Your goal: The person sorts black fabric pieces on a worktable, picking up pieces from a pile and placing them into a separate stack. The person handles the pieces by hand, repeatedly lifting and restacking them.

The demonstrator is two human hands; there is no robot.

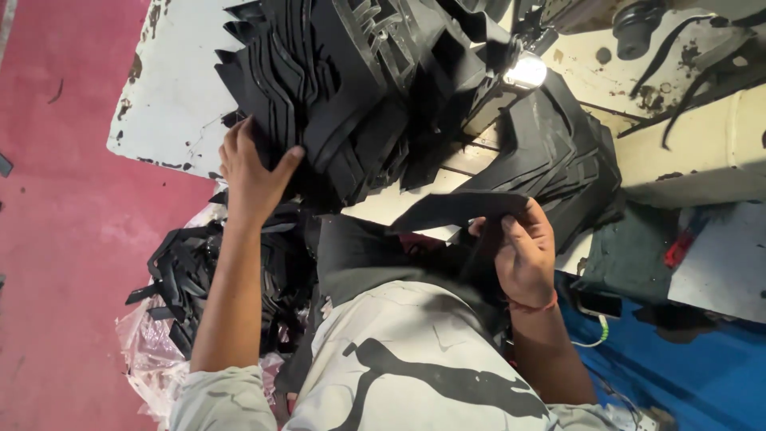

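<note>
Here, at the far left, the red floor [56,239] lay beside the worn white table [171,88]; below its edge a clear bag [148,359] held loose black offcuts [179,275]. Our left hand [251,172] was spread against the near side of the tall stack [335,88] of black cut pieces, thumb hooked over one edge, fingers partly hidden behind, gripping nothing free. To do this well, we judged, the left hand should keep the leaning stack braced near its base, because the layers fanned out unevenly and overhung the table edge; a push higher up could slide them off toward the bag. Further right, our right hand [523,255] pinched one black piece [459,209] between thumb and fingers, the piece held flat above our lap, just off the table edge and apart from the stack. A second pile [558,152] sat close behind it, touching or nearly so; we could not tell which. Room was tight there: the lamp [527,72] and machine [638,24] crowded the back, and the only open space lay toward our lap.
</note>
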